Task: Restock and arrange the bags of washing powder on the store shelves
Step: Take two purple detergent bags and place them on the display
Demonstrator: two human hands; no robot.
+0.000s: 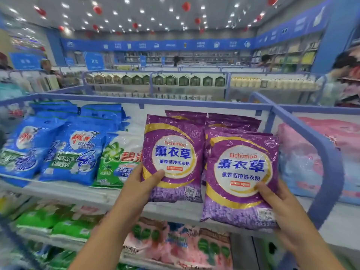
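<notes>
Two purple bags of washing powder stand upright at the front of the top shelf [175, 209]. My left hand [143, 182] grips the lower left corner of the left purple bag [173, 152], thumb across its front. My right hand [280, 203] grips the lower right edge of the right purple bag [241, 172], which hangs slightly past the shelf's front edge. More purple bags [231, 120] lie stacked behind these two.
Blue bags [74, 151] and a green-and-white bag [116, 160] fill the shelf to the left. Pink bags [319, 152] sit beyond a blue divider rail [319, 145] on the right. Lower shelves hold green bags [58, 223] and pink bags [175, 244]. People stand in the far aisles.
</notes>
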